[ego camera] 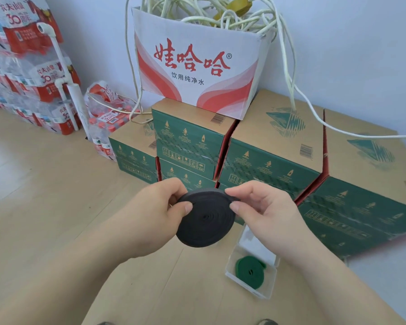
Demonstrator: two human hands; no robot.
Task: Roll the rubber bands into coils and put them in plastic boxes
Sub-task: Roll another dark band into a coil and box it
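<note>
In front of me is a pale wall (349,55) and a light wooden floor (33,172). Green and brown cartons (274,160) are stacked along the wall. On them stands 1 white and red carton (197,66), tilted a little, with a tangle of white cords (220,17) coming out of its top. At the left there are packs of bottled water (28,73) in red and clear wrap, and a white pipe (63,73) leans against them.

Close to me lies a flat brown cardboard surface (174,289). Above it both hands hold 1 black coil (205,221) of rolled band, with its flat face turned to the camera. The left hand (155,214) grips the upper left side, with the thumb on the face and the fingers behind. The right hand (265,214) pinches the upper right edge between thumb and forefinger. The coil is in the air and touches only the hands.

Below the right hand, a clear plastic box (244,286) sits open on the cardboard. Inside it 1 green coil (250,272) lies flat on the bottom. The black coil is above and to the left of this box.
</note>
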